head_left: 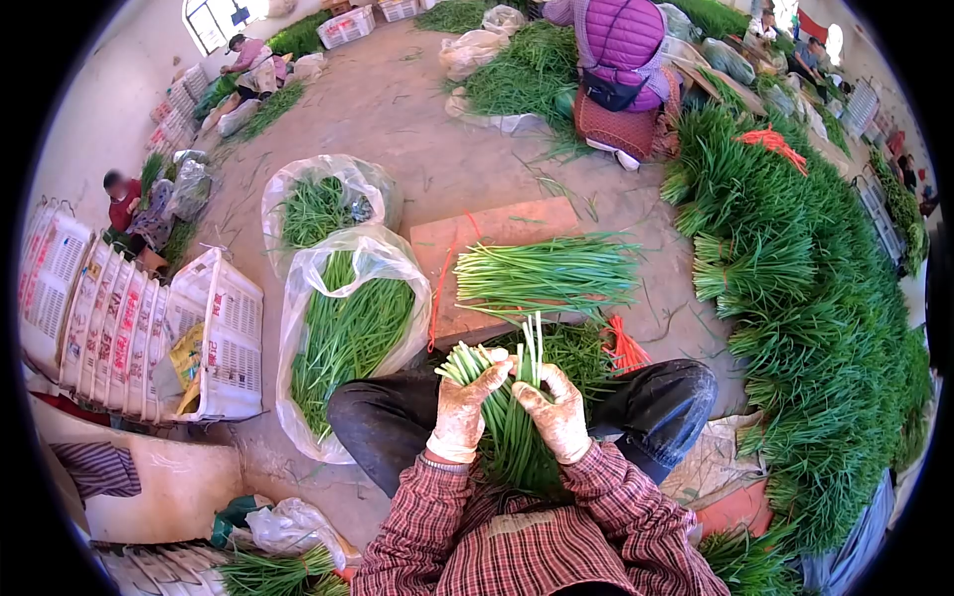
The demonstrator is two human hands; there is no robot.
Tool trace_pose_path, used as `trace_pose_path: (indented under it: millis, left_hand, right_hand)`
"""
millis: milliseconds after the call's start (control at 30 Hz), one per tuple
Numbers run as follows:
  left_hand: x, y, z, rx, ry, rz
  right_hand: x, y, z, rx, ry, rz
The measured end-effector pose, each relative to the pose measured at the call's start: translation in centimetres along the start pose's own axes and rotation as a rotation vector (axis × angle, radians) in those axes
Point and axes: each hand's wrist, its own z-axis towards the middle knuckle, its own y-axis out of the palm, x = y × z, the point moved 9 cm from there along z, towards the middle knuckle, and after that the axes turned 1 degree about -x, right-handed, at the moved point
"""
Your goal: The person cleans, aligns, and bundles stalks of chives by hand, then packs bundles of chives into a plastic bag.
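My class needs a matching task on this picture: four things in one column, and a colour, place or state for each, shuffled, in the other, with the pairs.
Things:
1. Left hand
2. Crates
3. Co-worker's quilted garment
4. Board

Descriptions:
A. Purple
B. Underneath laid-out green stalks
C. Gloved, holding pale-ended stalks
D. White, with red lettering

Pairs: 1-C, 2-D, 3-A, 4-B

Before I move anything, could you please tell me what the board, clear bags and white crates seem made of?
Board: possibly wood, flat, dull, reddish-brown; grain unclear.
Clear bags: apparently thin, shiny plastic film; greens show through.
White crates: probably smooth moulded plastic; slotted walls, red print.
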Motion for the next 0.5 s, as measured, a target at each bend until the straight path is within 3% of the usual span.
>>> trace_pose_path:
  millis: [67, 267, 433, 500]
  left_hand:
    - [-0.9, -0.6, 0.3, -0.006, -0.032, -0.011]
    - [-1.1, -4.4, 1.4, 0.090, 0.044, -0.074]
    - [0.2, -5.9, 1.4, 0.173, 0.092, -0.060]
    - [0.0, -5.3, 1.6, 0.116, 0.090, -0.070]
  right_hand:
    - [1.3, 0.1, 0.2, 0.002, 0.094, 0.399]
    - [-0.1, -3.6, 2.5, 0.141, 0.066, 0.569]
    - [-8.0, -6.8, 5.6, 0.098, -0.127, 0.271]
    - [-9.0, -5.3, 5.9, -0.006, -0.063, 0.153]
